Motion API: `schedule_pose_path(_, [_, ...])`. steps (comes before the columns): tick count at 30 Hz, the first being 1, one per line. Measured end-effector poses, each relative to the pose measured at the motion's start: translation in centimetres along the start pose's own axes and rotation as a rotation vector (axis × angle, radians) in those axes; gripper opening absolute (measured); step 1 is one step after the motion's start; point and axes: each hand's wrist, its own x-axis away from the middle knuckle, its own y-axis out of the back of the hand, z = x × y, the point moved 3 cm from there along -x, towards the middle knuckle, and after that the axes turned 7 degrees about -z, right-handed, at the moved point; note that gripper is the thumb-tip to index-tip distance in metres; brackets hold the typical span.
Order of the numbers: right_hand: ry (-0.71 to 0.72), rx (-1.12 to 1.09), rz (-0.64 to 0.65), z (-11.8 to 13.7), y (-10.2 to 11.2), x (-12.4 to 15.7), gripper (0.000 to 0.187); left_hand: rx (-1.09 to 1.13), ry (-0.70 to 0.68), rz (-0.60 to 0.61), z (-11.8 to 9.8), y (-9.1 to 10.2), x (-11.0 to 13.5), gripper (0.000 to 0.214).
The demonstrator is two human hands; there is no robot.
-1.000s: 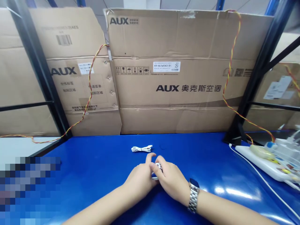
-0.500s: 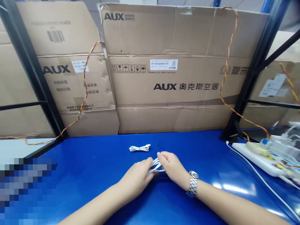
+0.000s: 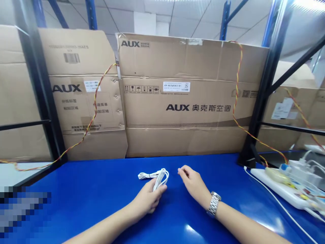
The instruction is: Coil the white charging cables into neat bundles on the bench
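My left hand [image 3: 149, 198] is closed round a coiled white cable [image 3: 161, 176], lifting its loops just over the blue table [image 3: 101, 193]. A second bundled white cable [image 3: 145, 175] lies on the table right behind that coil, partly hidden by it. My right hand [image 3: 194, 184], with a metal watch on the wrist, hovers a little to the right with its fingers loosely curled and nothing in them. The two hands are apart.
Large AUX cardboard boxes [image 3: 188, 98] stand along the back of the table between black rack posts [image 3: 261, 98]. A white power strip [image 3: 281, 188] with plugs and wires sits at the right edge. A red-and-yellow twisted wire [image 3: 236, 101] hangs across the boxes.
My right hand has let go of the coiled cable and drawn off to the right. My left hand has carried the coil up and towards the cable lying on the table.
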Motion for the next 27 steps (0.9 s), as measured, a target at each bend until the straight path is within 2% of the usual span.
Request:
schedule_pose_path(3, [0.087,0.179,-0.011,-0.8,0.0,-0.8,0.023,0.133,0.011,0.008,0.5,0.7,-0.7,0.028])
schedule_pose_path(6, [0.188,0.377,0.005,-0.8,-0.6,-1.4,0.024,0.168,0.001,0.018,0.8,1.2,-1.0,0.029])
schedule_pose_path(9, [0.199,0.463,0.049,-0.7,-1.8,-2.2,0.024,0.194,-0.002,0.012,1.1,1.3,-1.0,0.029])
schedule_pose_path(12, [0.185,0.488,0.076,-0.5,-3.0,-2.7,0.026,0.187,-0.019,-0.011,1.2,1.4,-1.0,0.028])
schedule_pose_path(16, [0.170,0.501,0.043,-0.6,-3.7,-2.5,0.022,0.172,-0.009,-0.049,1.2,1.6,-1.1,0.028])
schedule_pose_path(23, [0.185,0.417,0.081,-1.8,-3.8,-1.8,0.016,0.208,0.021,-0.059,1.4,1.8,-1.4,0.027])
schedule_pose_path(27, [0.188,0.324,0.039,-1.1,-3.2,-2.0,0.019,0.231,0.024,-0.047,1.4,1.8,-1.6,0.030])
